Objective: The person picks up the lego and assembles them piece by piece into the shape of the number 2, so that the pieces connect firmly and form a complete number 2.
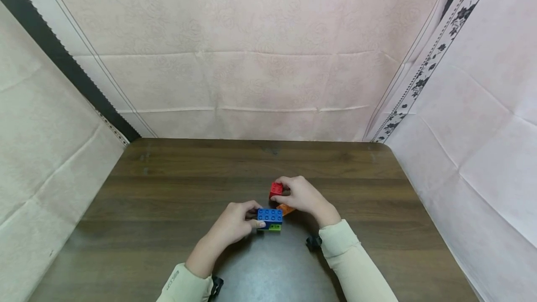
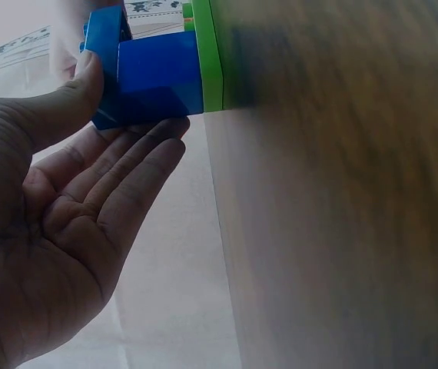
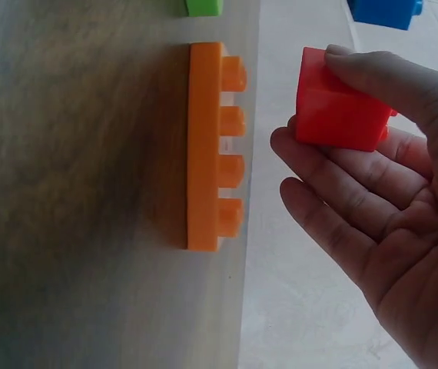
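Observation:
A blue brick (image 1: 270, 216) sits on a flat green brick (image 1: 274, 227) on the dark wooden table (image 1: 168, 190). My left hand (image 1: 235, 223) grips the blue brick (image 2: 154, 77) between thumb and fingertips, while the green brick (image 2: 207, 54) lies flat against the table. My right hand (image 1: 304, 195) pinches a red brick (image 1: 276, 189) just above the table, thumb on top and fingers under it (image 3: 338, 108). A flat orange brick (image 3: 204, 146) with four studs lies on the table below that hand, also seen as the orange brick (image 1: 287, 209) between the hands.
Pale pink cloth walls (image 1: 251, 59) enclose the table on three sides. The table's far edge (image 1: 251, 140) meets the back cloth. A black wrist strap (image 1: 313, 241) shows on the right sleeve.

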`<state>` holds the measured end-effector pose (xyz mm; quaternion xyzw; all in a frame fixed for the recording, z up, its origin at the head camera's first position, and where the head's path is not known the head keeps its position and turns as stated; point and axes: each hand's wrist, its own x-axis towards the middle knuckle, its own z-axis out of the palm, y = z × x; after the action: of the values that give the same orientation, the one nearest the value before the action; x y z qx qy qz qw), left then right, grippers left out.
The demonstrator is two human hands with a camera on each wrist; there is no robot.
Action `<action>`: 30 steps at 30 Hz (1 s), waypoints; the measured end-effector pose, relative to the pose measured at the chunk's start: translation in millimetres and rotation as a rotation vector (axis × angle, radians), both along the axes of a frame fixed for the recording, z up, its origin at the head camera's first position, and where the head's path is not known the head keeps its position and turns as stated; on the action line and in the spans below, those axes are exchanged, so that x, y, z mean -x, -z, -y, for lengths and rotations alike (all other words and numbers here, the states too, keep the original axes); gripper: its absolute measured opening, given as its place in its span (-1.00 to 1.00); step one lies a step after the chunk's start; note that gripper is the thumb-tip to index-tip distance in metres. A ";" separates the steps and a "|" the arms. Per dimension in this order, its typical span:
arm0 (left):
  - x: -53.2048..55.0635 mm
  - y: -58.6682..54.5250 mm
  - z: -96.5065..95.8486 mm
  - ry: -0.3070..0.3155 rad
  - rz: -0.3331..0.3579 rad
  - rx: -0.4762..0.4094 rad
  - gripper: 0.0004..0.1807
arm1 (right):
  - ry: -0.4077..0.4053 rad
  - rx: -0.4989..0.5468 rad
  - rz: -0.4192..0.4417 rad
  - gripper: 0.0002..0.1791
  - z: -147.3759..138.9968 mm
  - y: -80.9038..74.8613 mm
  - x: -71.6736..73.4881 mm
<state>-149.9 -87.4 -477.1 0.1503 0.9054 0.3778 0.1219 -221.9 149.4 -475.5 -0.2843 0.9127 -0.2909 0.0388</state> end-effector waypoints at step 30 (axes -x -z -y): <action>-0.8 -0.9 -0.6 -0.001 -0.011 0.001 -0.76 | -0.052 0.116 -0.011 -0.59 -11.0 -20.1 -27.9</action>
<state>-149.1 -86.8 -476.2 0.1520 0.9063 0.3766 0.1167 -194.0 160.4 -455.4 -0.3113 0.8868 -0.3407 0.0246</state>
